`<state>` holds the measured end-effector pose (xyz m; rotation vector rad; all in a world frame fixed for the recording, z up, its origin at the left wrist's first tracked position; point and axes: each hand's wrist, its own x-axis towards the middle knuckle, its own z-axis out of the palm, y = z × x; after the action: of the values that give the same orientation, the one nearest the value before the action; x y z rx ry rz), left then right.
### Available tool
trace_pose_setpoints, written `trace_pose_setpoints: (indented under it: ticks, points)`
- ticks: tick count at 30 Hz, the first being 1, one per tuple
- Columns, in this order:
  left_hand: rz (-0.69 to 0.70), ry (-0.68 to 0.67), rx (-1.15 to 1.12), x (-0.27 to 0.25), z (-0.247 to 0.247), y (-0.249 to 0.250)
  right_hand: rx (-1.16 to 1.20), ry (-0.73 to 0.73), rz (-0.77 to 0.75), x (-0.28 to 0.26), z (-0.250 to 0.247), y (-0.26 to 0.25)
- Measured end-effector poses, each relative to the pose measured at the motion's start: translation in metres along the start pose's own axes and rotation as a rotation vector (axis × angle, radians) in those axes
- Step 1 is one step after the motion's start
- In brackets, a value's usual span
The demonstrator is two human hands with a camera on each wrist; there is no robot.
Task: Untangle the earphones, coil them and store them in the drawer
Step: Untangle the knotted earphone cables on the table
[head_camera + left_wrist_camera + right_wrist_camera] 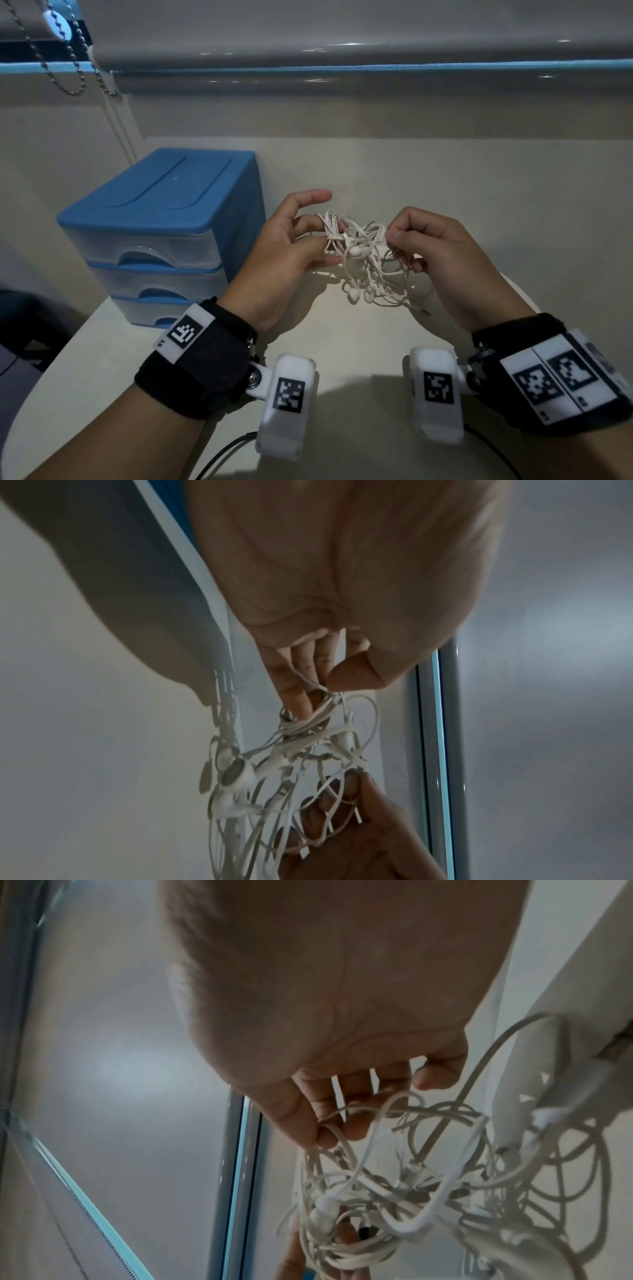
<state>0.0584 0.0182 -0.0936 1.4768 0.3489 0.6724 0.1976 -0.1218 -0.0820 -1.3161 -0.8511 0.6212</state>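
A tangled bundle of white earphones (pixel 366 257) hangs between both hands above the pale table (pixel 342 342). My left hand (pixel 294 240) pinches a tight wrapped clump of cord at the bundle's left end, index finger lifted. My right hand (pixel 421 243) pinches a loop of cord on the right side. Earbuds (pixel 356 251) dangle in the middle and lower down. In the left wrist view the earphones (pixel 308 750) wind round my fingers (pixel 298 693). The right wrist view shows loose loops of the earphones (pixel 411 1172) under my fingertips (pixel 325 1123). The blue drawer unit (pixel 164 219) stands at left, all drawers closed.
The drawer unit has three translucent drawers with blue handles (pixel 144 257). A window blind with a bead chain (pixel 68 68) runs along the wall behind. The table's rounded edge (pixel 51 370) curves at lower left, with a dark cable (pixel 226 448) near me.
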Motion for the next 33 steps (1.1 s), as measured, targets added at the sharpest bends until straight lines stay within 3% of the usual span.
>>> trace_pose_setpoints:
  ticks: [4, 11, 16, 25, 27, 33]
  points:
    - [-0.007, -0.026, 0.016, 0.000, 0.000, 0.000, -0.037, 0.025, 0.000, 0.003, -0.001, 0.004]
    - [0.042, -0.055, 0.068, -0.001, 0.001, -0.003, -0.306, -0.021, -0.035, 0.006, -0.009, 0.011]
    - [0.047, -0.086, 0.073, -0.001, 0.000, -0.004, -0.338, 0.062, -0.174, 0.007, -0.011, 0.012]
    - [0.043, -0.101, 0.105, -0.003, 0.001, -0.002, -0.484, -0.164, -0.130, 0.004, -0.006, 0.017]
    - [0.041, -0.097, 0.108, -0.002, 0.001, -0.002, -0.492, -0.125, -0.145, 0.004, -0.005, 0.016]
    - [0.038, -0.081, 0.191, -0.001, -0.001, -0.002, -0.254, 0.234, -0.138, 0.008, -0.005, 0.014]
